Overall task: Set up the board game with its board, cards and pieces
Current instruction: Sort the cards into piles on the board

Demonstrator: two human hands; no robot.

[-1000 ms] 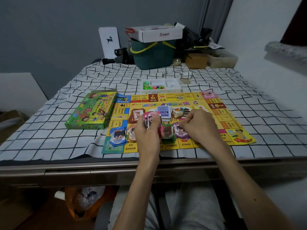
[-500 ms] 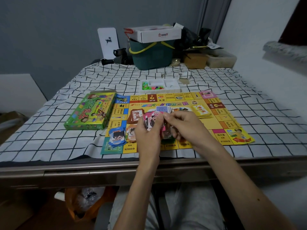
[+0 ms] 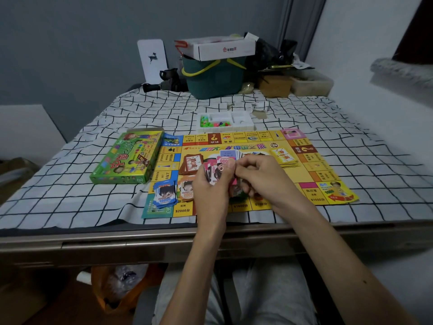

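We see a fan of pink notes (image 3: 216,171) held upright over the near middle of the board (image 3: 304,165). Each note carries a cartoon face, and the top one shows a printed row of zeros. The left hand (image 3: 210,191) grips the fan from below, fingers wrapped round its lower edge. The right hand (image 3: 264,179), fingers curled, pinches the fan's upper right corner between thumb and forefinger. Whether it has one note or several we cannot tell.

The board is yellow with a border of coloured squares, and its title ends in "中国之旅". The squares along the near edge read "$2000分", "$1600分" and "$1000分". A blue pile (image 3: 165,194) marked "10000" lies at the near left corner, just left of the left hand. An orange pile (image 3: 187,191) marked "2000" lies beside it, partly behind the wrist. A brown card stack (image 3: 192,164) sits just beyond the left hand, and a yellow card stack (image 3: 284,157) beyond the right.

The green game box (image 3: 127,158) touches the board's left edge. A white tray (image 3: 226,121) of small coloured pieces lies at the far edge. All of it rests on a black-checked white cloth (image 3: 70,184). A teal basket (image 3: 213,78) at the back carries a white carton (image 3: 220,46).
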